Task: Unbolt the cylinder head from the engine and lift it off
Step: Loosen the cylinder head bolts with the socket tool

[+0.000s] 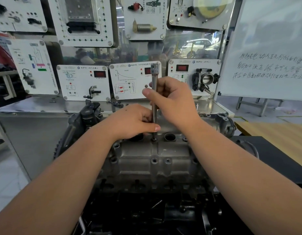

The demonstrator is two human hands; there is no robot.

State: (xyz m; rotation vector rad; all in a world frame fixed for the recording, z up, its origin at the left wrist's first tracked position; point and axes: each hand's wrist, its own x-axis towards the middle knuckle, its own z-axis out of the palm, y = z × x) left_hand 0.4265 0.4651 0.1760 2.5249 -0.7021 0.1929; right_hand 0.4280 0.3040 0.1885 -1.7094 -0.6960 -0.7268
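Centrally, a long slender steel extension bar [154, 102] stands upright, its lower tip seated on a bolt [153, 139] in the top face of the grey cast-metal cylinder head [147, 160]. The right hand [174, 100] grips the bar about halfway up: the thumb lies across the front of the shaft and the fingers [165, 82] curl round behind it. Below these fingers, the left hand [135, 121] pinches the lower shaft, thumb pressed against its near side and remaining fingers curled at its far side, the hand resting on the head's upper surface. Above the right fingers, the bar ends in a square-drive socket end [153, 67], with nothing attached to it.

The cylinder head remains seated on the engine, directly beneath both hands. Just right of the left thumb, a round open plug well [170, 137] shows in the head's top; a second well is partly hidden under the left hand. Nearer the viewer than the fingers, a row of small threaded holes [154, 160] crosses the head's front face. Dark engine parts [147, 214] fill the space below.

Beyond the fingers, white instruction panels [84, 82] carrying diagrams and mounted components stand on a transparent board; one panel holds a metal throttle body [205, 78]. Far right of the fingers stands a whiteboard with handwriting [269, 68], and a pale wooden bench [274, 133] lies beneath it.
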